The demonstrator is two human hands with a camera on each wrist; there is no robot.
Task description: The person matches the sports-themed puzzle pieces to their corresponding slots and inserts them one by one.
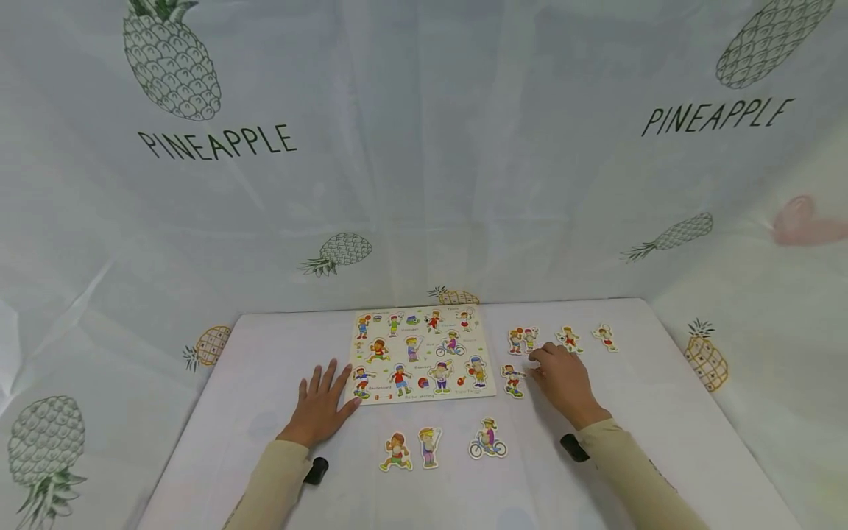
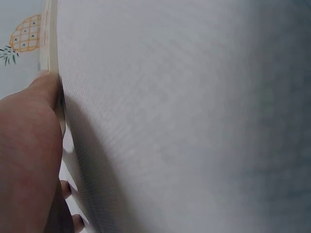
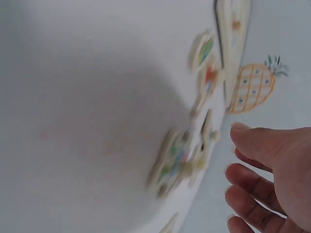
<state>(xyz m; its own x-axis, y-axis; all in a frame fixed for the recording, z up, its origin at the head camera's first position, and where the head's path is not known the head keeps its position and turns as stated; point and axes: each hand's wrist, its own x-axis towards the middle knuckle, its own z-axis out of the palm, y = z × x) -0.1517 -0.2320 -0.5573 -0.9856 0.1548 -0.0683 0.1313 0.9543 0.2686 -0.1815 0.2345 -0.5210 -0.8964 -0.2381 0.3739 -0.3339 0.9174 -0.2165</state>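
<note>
My left hand (image 1: 320, 408) rests flat on the table with spread fingers, its thumb at the lower left corner of a wooden picture puzzle board (image 1: 391, 367). The board carries coloured pictures of children playing sports. Past the board's right side, my right hand (image 1: 562, 379) hovers with bent, relaxed fingers and nothing between them. Its fingertips are close to a cut-out puzzle piece of a child in red (image 1: 513, 381). Just behind lie a pair of pieces (image 1: 523, 340) side by side and a footballer piece (image 1: 568, 338). Small knobs stand up from the pieces in the right wrist view.
A tennis player piece (image 1: 604, 337) lies far right. In front of the board are a runner piece (image 1: 396, 452), a piece with a bat or club (image 1: 429, 447) and a cyclist piece (image 1: 488, 439). A pineapple-print curtain (image 1: 424, 184) hangs behind the white table.
</note>
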